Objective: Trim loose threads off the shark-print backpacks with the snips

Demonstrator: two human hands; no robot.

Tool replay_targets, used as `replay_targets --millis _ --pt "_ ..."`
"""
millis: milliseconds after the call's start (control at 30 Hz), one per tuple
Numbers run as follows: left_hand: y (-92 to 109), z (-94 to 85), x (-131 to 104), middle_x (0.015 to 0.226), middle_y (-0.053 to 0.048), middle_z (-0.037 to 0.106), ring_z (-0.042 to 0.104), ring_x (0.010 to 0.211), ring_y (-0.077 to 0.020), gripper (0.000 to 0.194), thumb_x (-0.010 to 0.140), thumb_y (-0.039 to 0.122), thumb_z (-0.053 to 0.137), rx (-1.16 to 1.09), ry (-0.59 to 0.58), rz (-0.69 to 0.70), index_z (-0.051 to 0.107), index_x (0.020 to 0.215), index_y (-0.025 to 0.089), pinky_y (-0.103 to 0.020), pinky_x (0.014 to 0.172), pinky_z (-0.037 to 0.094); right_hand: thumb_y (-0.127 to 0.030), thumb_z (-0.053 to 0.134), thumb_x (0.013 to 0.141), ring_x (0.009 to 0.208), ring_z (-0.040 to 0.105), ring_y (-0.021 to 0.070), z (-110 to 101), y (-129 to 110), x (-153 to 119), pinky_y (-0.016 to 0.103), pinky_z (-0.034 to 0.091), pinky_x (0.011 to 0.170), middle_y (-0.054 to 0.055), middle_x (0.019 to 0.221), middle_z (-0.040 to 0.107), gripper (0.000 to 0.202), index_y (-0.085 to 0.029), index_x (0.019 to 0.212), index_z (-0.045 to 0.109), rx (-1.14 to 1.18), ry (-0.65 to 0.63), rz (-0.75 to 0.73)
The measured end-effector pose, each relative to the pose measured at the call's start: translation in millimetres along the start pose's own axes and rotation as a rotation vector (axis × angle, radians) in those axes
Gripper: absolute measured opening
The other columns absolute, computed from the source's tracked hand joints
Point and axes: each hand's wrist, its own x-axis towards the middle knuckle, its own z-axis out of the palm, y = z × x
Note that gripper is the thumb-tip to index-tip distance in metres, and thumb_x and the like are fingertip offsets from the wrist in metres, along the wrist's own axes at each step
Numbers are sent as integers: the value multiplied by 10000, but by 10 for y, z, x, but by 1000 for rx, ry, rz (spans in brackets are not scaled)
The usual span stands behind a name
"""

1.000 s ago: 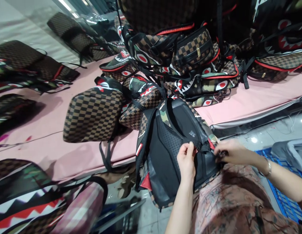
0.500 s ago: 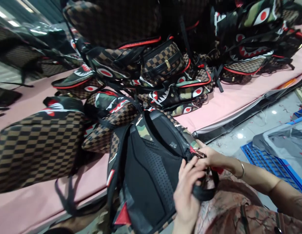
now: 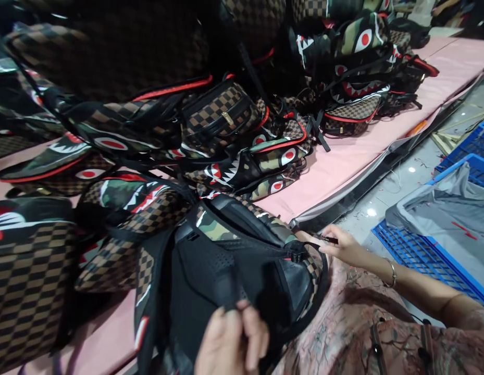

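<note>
A backpack (image 3: 214,260) in brown check and camouflage lies with its black padded back toward me, at the pink table's front edge. Over that back panel, my left hand (image 3: 234,338) is closed in a pinch on a dark strap (image 3: 226,286), blurred by motion. At the backpack's right end, my right hand (image 3: 341,246) is closed around a small narrow black item (image 3: 328,239), whose kind I cannot make out. A black buckle (image 3: 296,252) sits on a strap just left of the right hand.
Several similar shark-print bags (image 3: 222,120) are piled behind on the pink table (image 3: 312,192). A checked bag (image 3: 30,281) stands at the left. On the floor at the right is a blue plastic crate (image 3: 406,265) with a grey lining, by the table's dark edge.
My left hand has moved from the backpack's right side to over its back panel, pulling a strap. My right hand has drawn slightly away from the bag. The view has shifted right.
</note>
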Motion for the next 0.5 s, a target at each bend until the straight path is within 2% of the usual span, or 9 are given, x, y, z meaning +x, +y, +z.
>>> replay_targets --millis 67,100,200,367,500 --pt "-202 236 -60 592 9 603 412 359 -45 341 621 370 729 55 -156 -129 602 843 144 -183 374 345 -324 474 842 740 504 131 -92 -62 -106 250 390 677 -1 833 549 222 -199 1025 482 3 50 -65" --pt "-295 335 -74 631 -9 624 450 389 -57 349 625 369 728 70 -213 -158 613 858 135 -191 397 365 -311 433 872 784 518 140 -131 -99 -165 263 401 711 17 878 561 206 -199 1037 485 11 46 -118" --pt "-503 528 -68 625 -8 625 440 382 -50 298 675 372 687 70 -276 -135 632 833 125 -193 413 365 -289 430 894 826 532 152 -202 -199 -331 269 418 727 43 916 576 174 -199 1015 517 30 3 -285" --pt "-623 565 -57 469 22 561 424 350 -57 248 744 368 615 125 -267 -38 643 760 122 -188 421 354 -246 478 884 779 529 148 -177 -258 -442 257 420 664 39 887 574 189 -232 1069 514 -25 -71 -437" --pt "-633 537 -94 616 -17 649 431 337 -41 250 752 365 602 178 -237 -2 642 771 119 -186 418 349 -243 476 886 761 536 151 -119 -254 -396 264 420 653 42 863 581 133 -222 1001 539 -76 -140 -448"
